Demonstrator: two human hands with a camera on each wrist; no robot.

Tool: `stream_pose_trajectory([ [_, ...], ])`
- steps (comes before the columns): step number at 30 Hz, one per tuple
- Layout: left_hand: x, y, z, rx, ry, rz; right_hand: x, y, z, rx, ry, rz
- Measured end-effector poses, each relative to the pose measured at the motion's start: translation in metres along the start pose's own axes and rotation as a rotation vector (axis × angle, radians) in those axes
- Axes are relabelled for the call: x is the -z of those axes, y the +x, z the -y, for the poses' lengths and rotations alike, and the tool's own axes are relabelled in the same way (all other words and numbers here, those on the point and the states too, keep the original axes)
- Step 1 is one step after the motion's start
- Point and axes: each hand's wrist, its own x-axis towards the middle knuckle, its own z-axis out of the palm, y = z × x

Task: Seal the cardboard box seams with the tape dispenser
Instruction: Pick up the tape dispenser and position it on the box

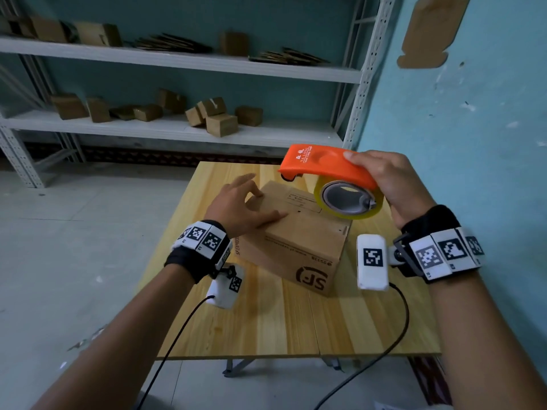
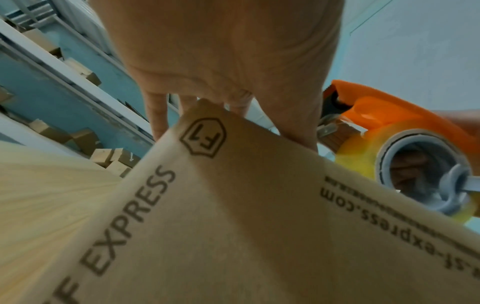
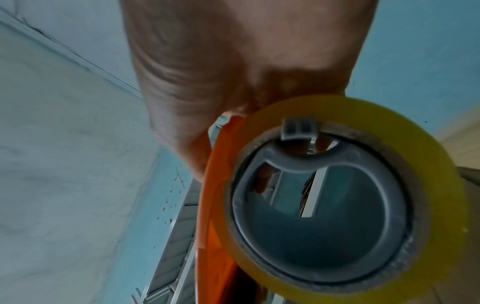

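- Both our hands are at the cardboard box (image 1: pixel 299 232), which sits on the wooden table (image 1: pixel 266 327).
- Our left hand (image 1: pixel 239 205) rests on the box's top near its left corner, fingers spread and fairly straight, thumb along the top.
- Our right hand (image 1: pixel 393 184) grips the orange tape dispenser (image 1: pixel 325 167), fingers curled over its cover, holding it just above the box's far right part.
- Its yellowish tape roll (image 1: pixel 349 199) faces us.

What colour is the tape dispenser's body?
Bright orange; the tape dispenser, gripped by the right hand, shows best in the head view.
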Motion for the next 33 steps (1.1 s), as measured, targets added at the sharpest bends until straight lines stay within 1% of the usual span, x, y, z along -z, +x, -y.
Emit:
stream_pose_trajectory([
  [3,-0.006,-0.002,-0.003,0.035,-0.044,0.000,-0.001,0.000,0.004,-0.002,-0.004,0.006],
  [8,-0.011,-0.005,-0.008,-0.022,-0.041,-0.071,-0.009,0.003,0.010,0.011,0.036,-0.004],
  [16,-0.017,-0.010,-0.011,-0.031,-0.100,-0.118,-0.028,0.007,0.009,-0.023,0.060,0.009],
  [20,-0.019,-0.010,-0.010,-0.013,-0.140,-0.122,-0.035,0.010,0.009,-0.029,0.100,-0.005],
  [24,-0.022,-0.011,-0.009,-0.006,-0.144,-0.159,-0.041,0.010,-0.002,-0.048,0.063,0.013],
  [28,-0.020,-0.012,-0.011,0.008,-0.162,-0.151,-0.041,0.012,-0.007,-0.063,0.084,0.004],
  [33,-0.012,-0.011,-0.007,0.076,-0.283,-0.136,-0.041,0.011,-0.012,-0.069,0.080,-0.012],
])
